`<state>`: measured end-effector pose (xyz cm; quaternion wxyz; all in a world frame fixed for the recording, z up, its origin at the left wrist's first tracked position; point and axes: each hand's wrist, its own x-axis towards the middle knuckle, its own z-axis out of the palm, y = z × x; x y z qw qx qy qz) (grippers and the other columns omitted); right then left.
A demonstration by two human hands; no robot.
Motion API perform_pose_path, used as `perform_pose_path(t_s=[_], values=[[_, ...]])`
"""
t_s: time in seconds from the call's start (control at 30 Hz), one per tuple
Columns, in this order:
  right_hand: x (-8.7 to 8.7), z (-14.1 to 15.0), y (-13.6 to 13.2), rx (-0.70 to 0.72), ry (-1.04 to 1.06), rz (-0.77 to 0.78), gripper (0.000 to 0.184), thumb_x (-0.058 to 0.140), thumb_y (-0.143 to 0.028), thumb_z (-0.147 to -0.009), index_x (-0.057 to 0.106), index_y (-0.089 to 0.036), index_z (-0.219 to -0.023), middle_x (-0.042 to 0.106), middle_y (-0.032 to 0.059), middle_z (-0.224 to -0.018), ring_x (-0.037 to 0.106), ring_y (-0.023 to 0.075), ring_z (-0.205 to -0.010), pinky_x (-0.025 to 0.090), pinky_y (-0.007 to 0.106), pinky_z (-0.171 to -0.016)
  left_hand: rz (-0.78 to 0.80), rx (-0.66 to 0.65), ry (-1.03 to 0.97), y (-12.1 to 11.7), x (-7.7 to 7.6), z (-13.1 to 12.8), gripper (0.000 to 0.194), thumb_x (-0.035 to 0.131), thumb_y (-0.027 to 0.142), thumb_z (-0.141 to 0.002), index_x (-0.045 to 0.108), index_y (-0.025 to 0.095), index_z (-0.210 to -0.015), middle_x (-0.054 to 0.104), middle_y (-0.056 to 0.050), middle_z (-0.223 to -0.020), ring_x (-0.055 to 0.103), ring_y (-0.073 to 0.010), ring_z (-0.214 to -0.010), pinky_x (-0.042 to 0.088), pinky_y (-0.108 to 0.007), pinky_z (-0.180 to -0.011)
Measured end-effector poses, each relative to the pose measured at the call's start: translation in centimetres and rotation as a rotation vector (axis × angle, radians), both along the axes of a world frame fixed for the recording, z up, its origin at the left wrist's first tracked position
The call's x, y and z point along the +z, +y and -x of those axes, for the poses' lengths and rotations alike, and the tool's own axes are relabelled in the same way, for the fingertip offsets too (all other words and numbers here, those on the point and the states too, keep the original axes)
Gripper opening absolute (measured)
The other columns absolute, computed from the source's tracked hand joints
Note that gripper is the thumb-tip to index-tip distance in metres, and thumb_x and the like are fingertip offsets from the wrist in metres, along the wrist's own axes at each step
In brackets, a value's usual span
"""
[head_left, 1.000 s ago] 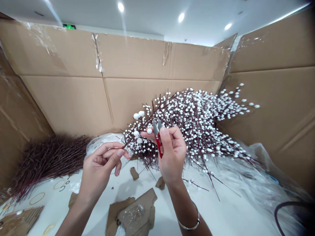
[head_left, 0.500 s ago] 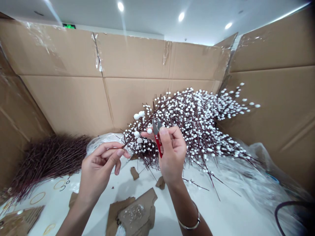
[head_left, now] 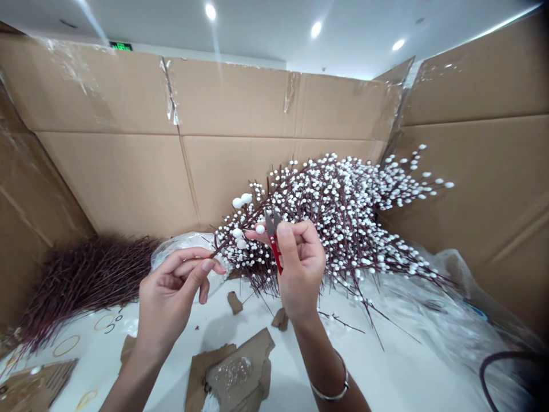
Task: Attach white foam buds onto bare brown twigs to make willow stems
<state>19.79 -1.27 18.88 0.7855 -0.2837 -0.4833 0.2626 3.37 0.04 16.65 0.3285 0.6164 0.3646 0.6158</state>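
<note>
Between thumb and fingers, my left hand [head_left: 175,292] pinches the brown stem of a white-berry branch [head_left: 219,247], which leans up and to the right with several large white berries at its end. My right hand [head_left: 301,266] is closed around red thread snips [head_left: 275,252], their two dark blades apart and pointing up. Its forefinger reaches left behind the blades, by one of the white berries [head_left: 259,229]. Behind both hands lies a big heap of white-berry branches [head_left: 343,200], partly hidden by my right hand.
Bare brown twigs [head_left: 94,274] are piled at the left. Torn cardboard pieces [head_left: 249,366] lie on the white table [head_left: 171,366] in front. Clear plastic wrap [head_left: 454,326] spreads at the right. Tall cardboard walls [head_left: 240,103] stand around the back and sides.
Almost nothing differs. My left hand and the branch in it have shifted very slightly to the left; the snips stay in place in my right hand.
</note>
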Motion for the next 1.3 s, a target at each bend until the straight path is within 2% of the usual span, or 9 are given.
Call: perform_pose_path(t_s=[0.37, 0.57, 0.67, 0.8, 0.9, 1.0, 1.07, 1.17, 1.3], values=[[0.0, 0.1, -0.1, -0.014, 0.003, -0.062, 0.014, 0.054, -0.032, -0.096, 0.051, -0.024, -0.085, 0.073, 0.0006, -0.089, 0.075, 0.0163, -0.075, 0.057, 0.033, -0.074, 0.02, 0.013, 0.052, 0.6, 0.2, 0.6, 0.022, 0.067, 0.037, -0.087, 0.062, 0.019, -0.098, 0.072, -0.002, -0.074, 0.046, -0.0072, -0.044, 0.04, -0.021, -0.046], [0.1, -0.8, -0.2, -0.169, -0.045, -0.056, 0.015, 0.055, -0.034, -0.096, 0.053, -0.024, -0.084, 0.068, -0.0021, -0.069, 0.07, 0.0139, -0.066, 0.056, 0.029, -0.066, 0.208, -0.252, 0.629, 3.8, -0.7, 4.7, 0.025, 0.058, 0.041, -0.089, 0.066, 0.018, -0.093, 0.074, -0.006, -0.076, 0.056, -0.0131, -0.048, 0.043, -0.025, -0.05], [0.1, -1.1, -0.2, -0.165, -0.072, -0.039, 0.016, 0.057, -0.033, -0.095, 0.053, -0.024, -0.082, 0.062, -0.0047, -0.059, 0.067, 0.0128, -0.061, 0.055, 0.028, -0.065, 0.349, -0.43, 0.9, 5.6, -2.7, 5.6, 0.022, 0.052, 0.035, -0.087, 0.066, 0.019, -0.082, 0.073, -0.004, -0.072, 0.063, -0.016, -0.051, 0.042, -0.025, -0.052], [0.0, -1.4, 0.0, -0.109, -0.118, -0.018, 0.016, 0.058, -0.034, -0.094, 0.054, -0.024, -0.083, 0.068, -0.0024, -0.07, 0.062, 0.0092, -0.053, 0.051, 0.025, -0.055, 0.486, -0.535, 1.099, 8.1, -5.4, 5.3, 0.016, 0.054, 0.031, -0.078, 0.065, 0.018, -0.077, 0.074, -0.003, -0.068, 0.069, -0.0202, -0.059, 0.045, -0.027, -0.059], [-0.2, -1.7, 0.1, -0.071, -0.209, 0.006, 0.015, 0.059, -0.034, -0.094, 0.057, -0.023, -0.084, 0.069, -0.0015, -0.076, 0.061, 0.0082, -0.053, 0.049, 0.025, -0.053, 0.363, -0.408, 1.123, 8.7, -5.4, 4.8, 0.019, 0.06, 0.035, -0.077, 0.071, 0.019, -0.081, 0.077, -0.006, -0.083, 0.071, -0.0246, -0.082, 0.048, -0.03, -0.073], [-0.3, -1.7, -0.1, -0.026, -0.419, 0.027, 0.014, 0.06, -0.034, -0.094, 0.06, -0.022, -0.086, 0.069, -0.0019, -0.077, 0.061, 0.008, -0.055, 0.048, 0.024, -0.053, 0.133, -0.13, 0.914, 6.7, -3.1, 4.1, 0.029, 0.058, 0.045, -0.087, 0.073, 0.022, -0.097, 0.076, -0.007, -0.106, 0.067, -0.0262, -0.1, 0.047, -0.034, -0.085], [-0.3, -1.5, -0.2, -0.056, -0.591, -0.012, 0.013, 0.059, -0.031, -0.094, 0.062, -0.021, -0.086, 0.067, -0.0022, -0.076, 0.061, 0.0082, -0.059, 0.047, 0.024, -0.055, -0.009, -0.018, 0.694, 4.3, -1.1, 3.5, 0.03, 0.051, 0.044, -0.094, 0.072, 0.024, -0.099, 0.075, -0.005, -0.106, 0.066, -0.0225, -0.099, 0.047, -0.032, -0.084], [-0.3, -0.9, -0.4, -0.163, -0.796, -0.127, 0.012, 0.058, -0.026, -0.095, 0.064, -0.02, -0.086, 0.067, -0.0026, -0.074, 0.059, 0.008, -0.062, 0.046, 0.025, -0.059, -0.278, 0.251, 0.435, 0.7, 1.0, 2.6, 0.018, 0.057, 0.035, -0.095, 0.071, 0.024, -0.096, 0.075, -0.002, -0.097, 0.066, -0.0169, -0.089, 0.047, -0.028, -0.079], [-0.5, -0.1, -0.4, -0.262, -0.931, -0.254, 0.012, 0.057, -0.021, -0.095, 0.065, -0.018, -0.086, 0.069, -0.0004, -0.076, 0.061, 0.0097, -0.066, 0.046, 0.026, -0.062, -0.53, 0.432, 0.418, -1.7, 1.5, 2.0, 0.01, 0.064, 0.02, -0.091, 0.071, 0.023, -0.097, 0.074, -0.001, -0.092, 0.064, -0.0143, -0.083, 0.048, -0.028, -0.075]])
